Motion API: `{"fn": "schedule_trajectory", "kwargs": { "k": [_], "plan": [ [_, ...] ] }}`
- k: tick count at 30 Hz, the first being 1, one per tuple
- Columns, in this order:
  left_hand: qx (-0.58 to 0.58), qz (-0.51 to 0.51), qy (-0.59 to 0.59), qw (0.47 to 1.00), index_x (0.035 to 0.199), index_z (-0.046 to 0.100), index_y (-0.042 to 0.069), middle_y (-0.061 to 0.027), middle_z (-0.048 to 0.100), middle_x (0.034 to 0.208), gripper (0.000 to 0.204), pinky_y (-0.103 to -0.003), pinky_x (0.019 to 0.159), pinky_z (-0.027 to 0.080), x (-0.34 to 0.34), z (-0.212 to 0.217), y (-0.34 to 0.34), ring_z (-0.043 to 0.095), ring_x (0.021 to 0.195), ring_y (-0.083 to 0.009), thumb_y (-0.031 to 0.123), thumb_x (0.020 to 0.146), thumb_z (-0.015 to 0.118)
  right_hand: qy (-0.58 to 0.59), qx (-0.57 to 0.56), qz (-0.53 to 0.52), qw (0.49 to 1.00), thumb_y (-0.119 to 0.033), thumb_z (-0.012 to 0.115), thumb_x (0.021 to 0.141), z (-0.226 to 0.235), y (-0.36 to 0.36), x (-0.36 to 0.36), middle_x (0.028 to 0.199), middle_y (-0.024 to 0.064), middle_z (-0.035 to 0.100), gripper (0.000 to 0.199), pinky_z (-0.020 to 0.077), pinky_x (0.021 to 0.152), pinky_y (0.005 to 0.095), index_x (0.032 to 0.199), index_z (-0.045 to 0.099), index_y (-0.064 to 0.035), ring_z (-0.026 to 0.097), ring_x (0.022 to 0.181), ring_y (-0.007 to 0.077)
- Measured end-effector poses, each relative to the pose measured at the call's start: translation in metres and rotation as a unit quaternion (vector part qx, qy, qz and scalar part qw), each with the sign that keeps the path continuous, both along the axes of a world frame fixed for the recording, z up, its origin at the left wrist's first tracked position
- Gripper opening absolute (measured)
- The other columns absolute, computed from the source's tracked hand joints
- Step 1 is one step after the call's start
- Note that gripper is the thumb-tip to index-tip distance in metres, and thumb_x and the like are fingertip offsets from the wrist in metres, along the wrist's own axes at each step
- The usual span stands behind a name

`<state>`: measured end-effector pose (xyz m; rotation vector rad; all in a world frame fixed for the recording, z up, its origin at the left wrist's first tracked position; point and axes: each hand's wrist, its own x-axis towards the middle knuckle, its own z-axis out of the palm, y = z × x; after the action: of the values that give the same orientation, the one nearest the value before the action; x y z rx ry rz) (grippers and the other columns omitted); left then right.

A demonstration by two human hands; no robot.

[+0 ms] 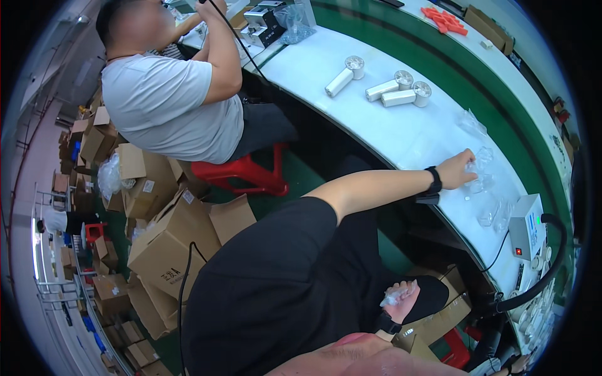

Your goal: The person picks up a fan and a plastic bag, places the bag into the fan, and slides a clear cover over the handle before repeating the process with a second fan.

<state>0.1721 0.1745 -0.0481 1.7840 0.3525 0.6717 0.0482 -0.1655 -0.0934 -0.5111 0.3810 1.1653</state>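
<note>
My left hand [456, 170] is stretched out over the white worktable, its fingers curled onto a crumpled clear plastic bag [481, 169]. More clear plastic bags [495, 213] lie on the table beside that hand. Down by my lap, my right hand [402, 303] is closed around a crumpled piece of clear plastic [396, 293]. Three white handheld fans [401, 97] with round heads lie farther up the table, apart from both hands.
A white control box [527, 227] with a thick black hose [558, 263] stands on the right of the white worktable [426, 141]. A co-worker [175, 106] sits on a red stool [251, 172] at the upper left. Open cardboard boxes [172, 244] crowd the floor behind. Orange-red parts [445, 20] lie on the far bench.
</note>
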Motion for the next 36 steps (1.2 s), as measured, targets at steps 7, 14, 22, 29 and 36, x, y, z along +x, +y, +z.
{"fn": "schedule_trajectory", "kwargs": {
  "k": [7, 14, 22, 29, 36],
  "plan": [
    [-0.187, 0.006, 0.096, 0.978, 0.108, 0.042, 0.001, -0.0169, 0.057, 0.098, 0.042, -0.037, 0.083, 0.048, -0.033, 0.031, 0.012, 0.060, 0.097, -0.0294, 0.029, 0.089, 0.069, -0.016, 0.003, 0.010, 1.000, -0.029, 0.038, 0.103, 0.005, 0.029, 0.016, 0.049, 0.0005, 0.039, 0.043, 0.0392, 0.046, 0.0289, 0.063, 0.039, -0.0147, 0.035, 0.043, 0.0131],
    [-0.149, 0.094, 0.013, 0.984, 0.106, 0.039, 0.004, -0.0122, 0.053, 0.095, 0.039, -0.031, 0.079, 0.047, -0.053, -0.012, 0.022, 0.056, 0.091, -0.0173, 0.025, 0.091, 0.068, -0.061, 0.027, 0.027, 0.997, -0.026, 0.042, 0.102, 0.015, 0.060, 0.022, 0.054, 0.0010, 0.042, 0.029, 0.0372, 0.044, 0.0261, 0.078, 0.049, -0.0135, 0.036, 0.045, 0.0118],
    [-0.378, -0.087, -0.153, 0.909, 0.139, 0.030, 0.005, -0.0096, 0.054, 0.117, 0.066, -0.032, 0.093, 0.046, -0.170, 0.017, -0.089, 0.054, 0.105, -0.0136, 0.006, 0.086, 0.070, -0.247, -0.084, 0.086, 0.962, -0.024, 0.045, 0.101, 0.059, 0.089, -0.002, 0.076, 0.0033, 0.055, 0.019, 0.0384, 0.046, 0.0252, 0.108, 0.055, -0.0099, 0.044, 0.050, 0.0108],
    [-0.269, -0.073, -0.042, 0.960, 0.129, 0.037, 0.005, -0.0081, 0.055, 0.113, 0.054, -0.031, 0.094, 0.045, -0.194, 0.028, -0.107, 0.054, 0.104, -0.0129, 0.011, 0.087, 0.070, -0.081, -0.037, 0.049, 0.995, -0.024, 0.046, 0.100, 0.031, 0.093, -0.019, 0.080, 0.0026, 0.060, 0.020, 0.0415, 0.049, 0.0236, 0.105, 0.056, -0.0079, 0.048, 0.051, 0.0105],
    [-0.404, -0.148, 0.088, 0.898, 0.125, 0.040, 0.004, -0.0070, 0.059, 0.101, 0.047, -0.025, 0.070, 0.055, -0.208, 0.042, -0.106, 0.059, 0.088, -0.0098, 0.018, 0.090, 0.068, -0.038, 0.001, 0.069, 0.997, -0.030, 0.044, 0.100, 0.034, 0.086, -0.019, 0.072, 0.0012, 0.056, 0.026, 0.0423, 0.054, 0.0265, 0.089, 0.054, -0.0088, 0.048, 0.051, 0.0115]
  ]
}}
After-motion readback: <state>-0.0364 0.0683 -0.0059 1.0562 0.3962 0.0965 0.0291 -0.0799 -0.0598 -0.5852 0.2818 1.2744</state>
